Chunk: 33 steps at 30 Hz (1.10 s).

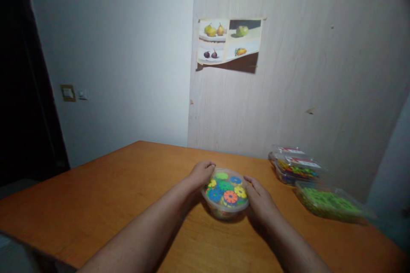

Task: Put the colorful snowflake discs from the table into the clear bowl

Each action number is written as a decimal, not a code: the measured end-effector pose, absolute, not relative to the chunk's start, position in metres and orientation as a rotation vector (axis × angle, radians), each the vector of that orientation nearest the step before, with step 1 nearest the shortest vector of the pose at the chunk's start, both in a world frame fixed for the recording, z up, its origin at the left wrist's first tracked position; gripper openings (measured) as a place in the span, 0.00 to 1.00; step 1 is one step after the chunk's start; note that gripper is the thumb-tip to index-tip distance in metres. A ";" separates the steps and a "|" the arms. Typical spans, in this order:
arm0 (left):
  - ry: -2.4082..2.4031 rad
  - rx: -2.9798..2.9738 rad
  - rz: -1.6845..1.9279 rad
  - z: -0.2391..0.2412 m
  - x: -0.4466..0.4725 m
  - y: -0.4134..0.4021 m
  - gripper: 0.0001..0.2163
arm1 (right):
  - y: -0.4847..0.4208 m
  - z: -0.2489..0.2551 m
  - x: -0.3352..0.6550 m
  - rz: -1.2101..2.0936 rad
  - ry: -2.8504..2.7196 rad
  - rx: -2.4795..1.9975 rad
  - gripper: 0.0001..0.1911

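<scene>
A round clear plastic tub point(226, 213) is held between my two hands over the wooden table. Through its top show several flat notched discs point(230, 197) in orange, blue, green and yellow. My left hand point(203, 172) grips the tub's left rim, thumb on top. On the opposite side my right hand point(260, 196) clasps the rim, thumb along the edge. The fingers beneath the tub are hidden on both sides. Whether the tub's base touches the table I cannot tell.
The orange-brown table point(105, 192) reaches back to the wall. At the right stand clear boxes of coloured pieces point(296, 168) with white labels and a clear box of green pieces point(333, 202). A fruit poster point(229, 42) hangs on the wall panel.
</scene>
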<state>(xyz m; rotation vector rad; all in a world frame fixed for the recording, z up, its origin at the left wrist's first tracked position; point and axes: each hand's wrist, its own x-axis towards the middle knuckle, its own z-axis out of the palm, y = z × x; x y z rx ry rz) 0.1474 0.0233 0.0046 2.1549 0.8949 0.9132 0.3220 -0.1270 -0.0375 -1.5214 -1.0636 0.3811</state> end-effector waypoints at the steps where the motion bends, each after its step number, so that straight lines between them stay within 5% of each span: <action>1: 0.887 2.074 0.981 -0.001 0.145 0.024 0.15 | -0.126 -0.040 0.322 0.391 -1.036 -1.507 0.25; 7: 0.782 2.119 1.061 0.002 0.129 0.010 0.22 | -0.121 -0.041 0.319 0.453 -0.973 -1.444 0.25; 15: 0.870 2.675 0.428 0.043 0.152 -0.010 0.29 | -0.131 -0.024 0.314 0.505 -1.027 -1.462 0.27; 33: 0.796 2.642 0.490 0.044 0.156 -0.016 0.31 | -0.129 -0.028 0.311 0.490 -0.999 -1.430 0.25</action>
